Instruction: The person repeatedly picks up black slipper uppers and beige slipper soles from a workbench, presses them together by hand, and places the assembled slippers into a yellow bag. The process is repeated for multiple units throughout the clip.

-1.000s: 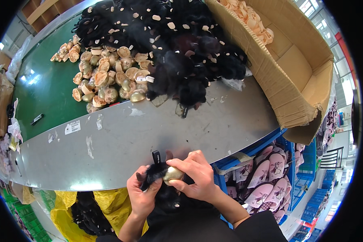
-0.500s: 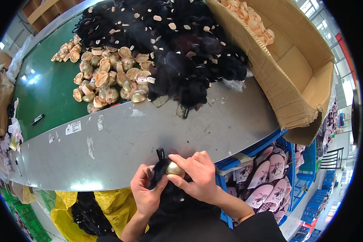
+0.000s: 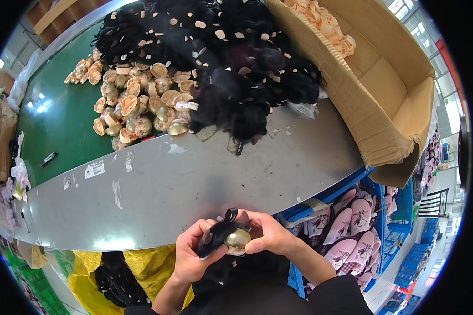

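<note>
Two bare hands were seen at the lower edge, the left hand point(image 3: 193, 255) and the right hand point(image 3: 268, 234), with no gloves, rings or watch made out on either. The forearms were left uncovered up to the elbows. A dark, black-looking garment was worn, its sleeve visible at the right arm near the bottom of the view.

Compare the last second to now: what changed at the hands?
Left hand shifted its grip on the black hair tuft, fingers now wrapping it from the left. Right hand turned the gold dome piece so its shiny side shows more. Both kept hold throughout. The piles on the grey table and the cardboard box stayed put.
</note>
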### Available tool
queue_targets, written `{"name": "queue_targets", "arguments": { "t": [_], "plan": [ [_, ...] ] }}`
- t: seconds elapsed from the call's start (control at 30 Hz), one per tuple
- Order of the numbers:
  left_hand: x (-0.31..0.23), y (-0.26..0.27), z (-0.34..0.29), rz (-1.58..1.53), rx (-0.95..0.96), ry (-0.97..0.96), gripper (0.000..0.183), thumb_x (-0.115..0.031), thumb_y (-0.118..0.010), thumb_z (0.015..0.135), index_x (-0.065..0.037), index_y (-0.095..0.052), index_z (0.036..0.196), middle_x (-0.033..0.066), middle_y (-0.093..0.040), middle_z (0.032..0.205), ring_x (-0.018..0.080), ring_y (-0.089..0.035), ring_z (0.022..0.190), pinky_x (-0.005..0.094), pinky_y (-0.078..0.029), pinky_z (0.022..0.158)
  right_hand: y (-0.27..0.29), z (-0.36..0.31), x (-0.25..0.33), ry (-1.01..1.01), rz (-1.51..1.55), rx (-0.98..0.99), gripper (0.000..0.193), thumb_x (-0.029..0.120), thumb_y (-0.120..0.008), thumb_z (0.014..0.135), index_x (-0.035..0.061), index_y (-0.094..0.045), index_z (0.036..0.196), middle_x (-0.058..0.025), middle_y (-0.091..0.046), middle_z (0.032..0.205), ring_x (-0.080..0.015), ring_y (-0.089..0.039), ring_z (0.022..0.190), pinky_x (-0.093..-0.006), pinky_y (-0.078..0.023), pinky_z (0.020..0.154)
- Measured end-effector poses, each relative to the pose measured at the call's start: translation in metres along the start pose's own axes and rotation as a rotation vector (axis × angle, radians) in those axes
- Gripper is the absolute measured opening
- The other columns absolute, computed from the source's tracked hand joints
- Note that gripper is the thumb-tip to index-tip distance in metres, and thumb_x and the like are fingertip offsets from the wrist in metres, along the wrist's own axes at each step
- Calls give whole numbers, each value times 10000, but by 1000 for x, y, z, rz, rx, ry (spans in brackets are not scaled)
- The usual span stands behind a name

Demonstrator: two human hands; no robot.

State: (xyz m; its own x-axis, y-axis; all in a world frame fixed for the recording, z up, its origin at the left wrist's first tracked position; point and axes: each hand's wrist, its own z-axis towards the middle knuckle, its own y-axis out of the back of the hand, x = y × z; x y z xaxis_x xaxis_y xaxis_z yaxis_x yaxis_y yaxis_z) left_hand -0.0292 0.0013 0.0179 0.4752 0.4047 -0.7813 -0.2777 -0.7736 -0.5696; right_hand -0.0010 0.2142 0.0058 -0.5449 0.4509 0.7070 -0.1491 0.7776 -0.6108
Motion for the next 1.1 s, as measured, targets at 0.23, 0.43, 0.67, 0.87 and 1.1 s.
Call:
{"name": "queue_targets", "arguments": {
  "t": [0.23,0.43,0.67,0.87,1.1],
  "plan": [
    [-6,7,-7,57,118,-27,228,98,-719,848,-10,-594,1005,50,-608,1025,111,-555,941,259,-446,859,-1,-5,-9,-167,139,105,707,224,-882,761,41,-552,1359,-29,-612,1249,-107,-576,1139,-289,-494,976],
    [-6,14,-13,83,260,-72,159,29,-658,893,18,-607,1044,120,-639,1112,166,-588,992,297,-462,919,-8,-8,-10,-110,79,262,526,141,-875,764,31,-608,1204,-9,-578,1159,-110,-564,1056,-261,-463,934],
    [-19,0,-13,307,175,-315,327,-93,-821,795,-16,-603,1027,112,-523,1120,268,-480,1170,441,-433,1046,-46,-19,10,673,-802,-132,329,34,-869,703,22,-673,967,-79,-554,1128,-241,-558,967,-380,-487,832],
    [-17,1,1,548,264,-573,376,-111,-894,694,-43,-608,928,93,-515,982,268,-536,932,499,-530,936,-48,-15,-4,1035,-1073,-297,259,-51,-715,620,36,-634,850,-73,-633,925,-257,-555,744,-377,-478,724],
    [-1,-1,3,484,162,-714,299,-44,-847,639,-25,-599,806,77,-529,898,238,-543,831,452,-562,849,-43,-14,-2,987,-1004,-202,311,-87,-694,568,29,-628,848,-78,-586,884,-269,-531,706,-373,-476,625]
  ]
}}
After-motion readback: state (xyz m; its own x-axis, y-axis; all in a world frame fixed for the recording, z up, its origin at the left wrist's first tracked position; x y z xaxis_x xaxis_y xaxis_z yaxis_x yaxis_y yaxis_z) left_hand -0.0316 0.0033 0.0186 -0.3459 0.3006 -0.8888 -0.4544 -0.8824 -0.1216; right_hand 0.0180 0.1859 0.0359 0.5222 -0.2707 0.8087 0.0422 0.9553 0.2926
